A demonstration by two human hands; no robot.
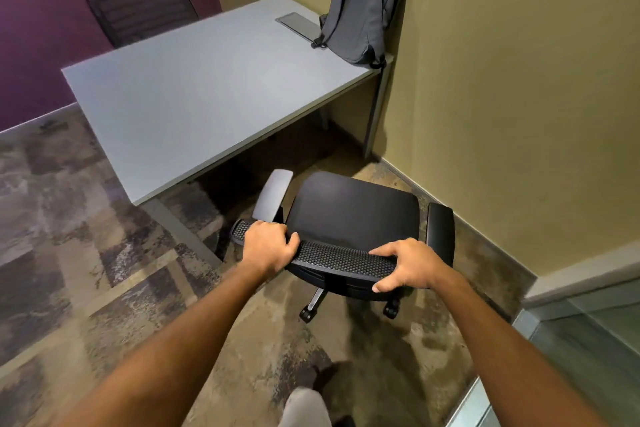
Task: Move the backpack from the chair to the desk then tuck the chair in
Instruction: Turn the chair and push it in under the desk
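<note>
The grey fabric backpack (363, 0) stands upright on the far right corner of the pale grey rectangular desk (194, 94), its back leaning against the olive-yellow wall (502, 62). One black strap end hangs at the desk edge. A flat grey metal cable hatch (298, 25), set into the desktop, lies just beside the backpack on its left.

The black swivel office chair (353, 215) stands on the patterned brown and grey carpet (86, 246), near the right end of the desk and outside it; the seat is bare and is not under the desktop. The chair faces the desk and wall corner. Its left armrest pad appears grey under the light, the right one black. Two castors show below the seat.

The left hand (268, 246) is closed around the left end of the mesh top edge of the backrest, fingers curled over the front and thumb on top. The right hand (405, 265) clasps the right end of the same edge, fingers wrapped over it and thumb below. Both forearms are extended forward.

A second black slatted chair (138, 7) stands at the far side of the desk, against the purple wall (41, 17).
</note>
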